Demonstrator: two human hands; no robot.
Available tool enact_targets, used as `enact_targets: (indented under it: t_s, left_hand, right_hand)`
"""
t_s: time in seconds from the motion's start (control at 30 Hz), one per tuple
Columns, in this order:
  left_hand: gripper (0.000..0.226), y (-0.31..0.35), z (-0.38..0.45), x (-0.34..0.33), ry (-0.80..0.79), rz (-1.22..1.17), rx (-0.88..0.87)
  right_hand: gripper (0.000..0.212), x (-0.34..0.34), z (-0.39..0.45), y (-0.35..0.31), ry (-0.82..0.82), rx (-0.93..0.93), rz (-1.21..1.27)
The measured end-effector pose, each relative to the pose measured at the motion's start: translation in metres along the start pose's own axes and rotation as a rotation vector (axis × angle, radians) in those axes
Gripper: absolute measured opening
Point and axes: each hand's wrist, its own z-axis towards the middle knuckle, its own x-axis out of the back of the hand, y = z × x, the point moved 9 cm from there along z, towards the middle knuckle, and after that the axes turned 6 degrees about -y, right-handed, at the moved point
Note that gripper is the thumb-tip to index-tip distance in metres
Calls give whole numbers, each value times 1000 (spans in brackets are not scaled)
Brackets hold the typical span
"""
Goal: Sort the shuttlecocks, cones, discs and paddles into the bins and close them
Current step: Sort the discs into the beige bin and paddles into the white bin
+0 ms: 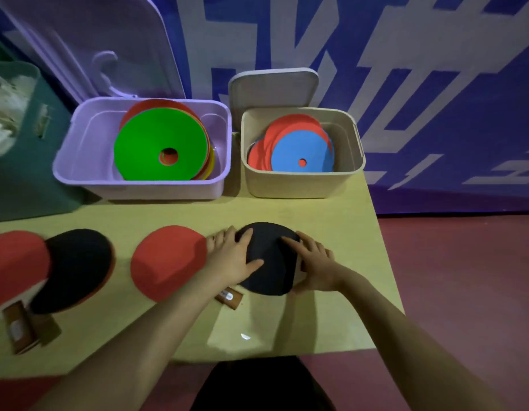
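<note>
A black-faced paddle (269, 262) lies on the yellow table (331, 221) in front of me. My left hand (232, 256) rests flat on its left edge, thumb and index finger on the black face. My right hand (315, 266) grips its right edge, fingers on top and thumb at the lower rim. A red-faced paddle (168, 262) lies just left of my left hand. A brown handle (229, 298) pokes out below my left wrist. Further left lie another black paddle (76, 268) and another red paddle (14, 265).
An open purple bin (138, 189) at the back holds a green cone (156, 143) on a stack. An open beige bin (302, 186) holds a blue disc (302, 149) over red ones. Both lids lean behind. A teal bin (23, 173) with white shuttlecocks (2, 114) stands left. The table's edge is right.
</note>
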Motion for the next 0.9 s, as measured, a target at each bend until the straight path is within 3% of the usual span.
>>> enact_targets:
  t_s: [0.1,0.3,0.47,0.6,0.73,0.83,0.9]
  left_hand:
    - [85,-5,-4,-24,-36,-56,9]
    - [78,-3,-2,-5,136,-320,-112]
    - [72,-3,12,19,184,-371,-175]
    - [75,-17,23,6,86,-389,-89]
    - [72,-23,24,-1,87,-245,-102]
    - [62,-31,15,7,178,-252,-41]
    - [54,-45,0,12,293,-294,104]
  right_hand:
    - [118,-12,1,-5,57,-2,-32]
    - [106,-7,-21,-12,290,34,104]
    - [117,-5,-28,-20,538,-119,107]
    - [121,-12,-11,-34,470,-178,29]
    - [123,-14,10,-34,343,-84,-44]
    - [114,-12,19,-38,311,7,-144]
    - [104,-7,16,-38,360,57,-119]
